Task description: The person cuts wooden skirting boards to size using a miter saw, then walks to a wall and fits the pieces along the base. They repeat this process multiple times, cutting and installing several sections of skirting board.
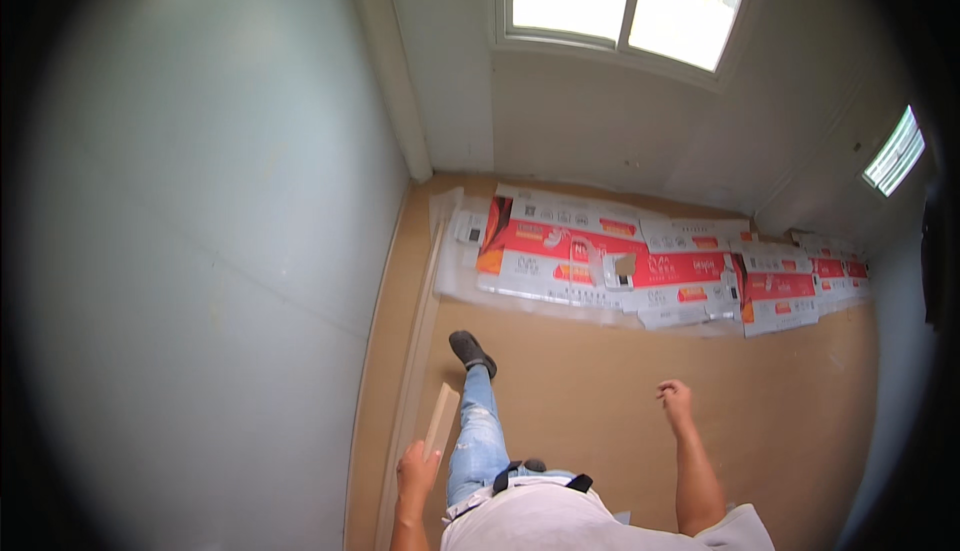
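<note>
My left hand (417,469) is closed around the lower end of a short, light-brown strip (441,418), which looks folded lengthwise like an angle piece. Whether it is wood or cardboard I cannot tell. The strip points up and forward beside my left leg. Out to the right, my right hand (675,401) hangs above the brown floor with its fingers loosely bent and a little apart. Nothing shows in it, and it touches nothing.
Flattened red-and-white cartons (570,251) lie over plastic sheeting along the far wall. A long pale strip (425,326) runs on the brown floor (600,381) beside the left wall (240,251). A window (620,1) is set in the far wall.
</note>
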Motion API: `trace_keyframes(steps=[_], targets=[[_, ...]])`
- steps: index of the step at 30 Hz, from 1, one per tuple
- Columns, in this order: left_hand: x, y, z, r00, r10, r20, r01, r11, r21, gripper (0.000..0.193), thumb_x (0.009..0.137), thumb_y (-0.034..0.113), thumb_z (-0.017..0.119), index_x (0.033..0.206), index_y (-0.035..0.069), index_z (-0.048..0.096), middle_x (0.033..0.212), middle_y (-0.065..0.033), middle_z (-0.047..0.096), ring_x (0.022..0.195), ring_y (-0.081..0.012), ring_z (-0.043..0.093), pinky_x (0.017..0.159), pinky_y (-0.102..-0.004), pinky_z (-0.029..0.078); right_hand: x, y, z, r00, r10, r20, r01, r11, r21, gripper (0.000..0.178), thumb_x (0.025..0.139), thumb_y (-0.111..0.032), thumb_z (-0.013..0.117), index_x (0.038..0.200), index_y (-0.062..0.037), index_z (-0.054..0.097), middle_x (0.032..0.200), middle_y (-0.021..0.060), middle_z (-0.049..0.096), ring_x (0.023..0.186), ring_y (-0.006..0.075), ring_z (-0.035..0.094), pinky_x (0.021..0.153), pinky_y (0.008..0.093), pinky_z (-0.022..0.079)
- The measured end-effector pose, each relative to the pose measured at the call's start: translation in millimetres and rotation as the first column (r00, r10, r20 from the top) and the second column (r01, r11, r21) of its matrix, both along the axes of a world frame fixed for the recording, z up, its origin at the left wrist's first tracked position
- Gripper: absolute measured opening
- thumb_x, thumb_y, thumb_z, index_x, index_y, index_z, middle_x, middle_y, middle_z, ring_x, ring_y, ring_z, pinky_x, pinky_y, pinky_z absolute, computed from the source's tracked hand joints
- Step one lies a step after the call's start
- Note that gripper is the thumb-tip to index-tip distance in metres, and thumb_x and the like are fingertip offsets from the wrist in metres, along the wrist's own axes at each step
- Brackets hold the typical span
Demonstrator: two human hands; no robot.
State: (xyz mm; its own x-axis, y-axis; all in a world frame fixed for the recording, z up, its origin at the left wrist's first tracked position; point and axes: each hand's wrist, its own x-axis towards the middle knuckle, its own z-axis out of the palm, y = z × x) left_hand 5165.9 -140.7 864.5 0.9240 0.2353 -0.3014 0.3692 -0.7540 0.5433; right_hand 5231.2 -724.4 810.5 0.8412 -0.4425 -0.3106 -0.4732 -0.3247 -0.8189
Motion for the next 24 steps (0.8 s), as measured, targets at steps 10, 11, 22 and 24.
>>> trace_keyframes(steps=[10, 11, 22, 24], targets=[[376, 48, -19, 0.986, -0.114, 0.118, 0.122, 0.99, -0.065, 0.024, 0.086, 0.021, 0.073, 0.095, 0.002, 0.062, 0.095, -0.0231, 0.066, 0.091, -0.046, 0.063, 0.078, -0.0539, 0.051, 186, 105, -25, 0.551, 0.393, -0.736, -0.445, 0.885, 0.139, 0.03, 0.087, -0.005, 0.053, 0.106, -0.0001, 0.075, 0.089, 0.0105, 0.078, 0.069, 0.0176, 0.066, 0.069, 0.0327, 0.056], [401, 56, -17, 0.985, -0.117, 0.124, 0.126, 0.99, -0.062, 0.023, 0.086, 0.021, 0.073, 0.096, 0.002, 0.062, 0.095, -0.0224, 0.066, 0.091, -0.0457, 0.063, 0.077, -0.0537, 0.051, 207, 106, -22, 0.623, 0.348, -0.7, -0.404, 0.91, 0.093, 0.029, 0.087, -0.004, 0.053, 0.106, 0.001, 0.074, 0.088, 0.0111, 0.077, 0.068, 0.0168, 0.066, 0.066, 0.0318, 0.055], [627, 103, -16, 0.996, -0.073, 0.049, 0.071, 0.997, 0.028, 0.018, 0.087, 0.013, 0.071, 0.1, 0.003, 0.064, 0.101, -0.0183, 0.067, 0.097, -0.041, 0.063, 0.084, -0.0495, 0.052, 489, 133, -16, 0.703, 0.355, -0.617, -0.418, 0.907, 0.046, 0.025, 0.09, -0.014, 0.057, 0.102, 0.0008, 0.073, 0.084, 0.0075, 0.077, 0.076, 0.0194, 0.071, 0.068, 0.0327, 0.055], [662, 99, -25, 0.999, -0.022, 0.026, 0.021, 0.999, 0.042, 0.018, 0.087, 0.012, 0.071, 0.1, 0.002, 0.065, 0.1, -0.0187, 0.066, 0.096, -0.0412, 0.063, 0.084, -0.0496, 0.052, 561, 139, -31, 0.534, 0.488, -0.691, -0.648, 0.761, 0.037, 0.026, 0.09, -0.018, 0.059, 0.103, -0.0021, 0.075, 0.087, 0.0054, 0.078, 0.081, 0.0213, 0.073, 0.075, 0.0348, 0.056]])
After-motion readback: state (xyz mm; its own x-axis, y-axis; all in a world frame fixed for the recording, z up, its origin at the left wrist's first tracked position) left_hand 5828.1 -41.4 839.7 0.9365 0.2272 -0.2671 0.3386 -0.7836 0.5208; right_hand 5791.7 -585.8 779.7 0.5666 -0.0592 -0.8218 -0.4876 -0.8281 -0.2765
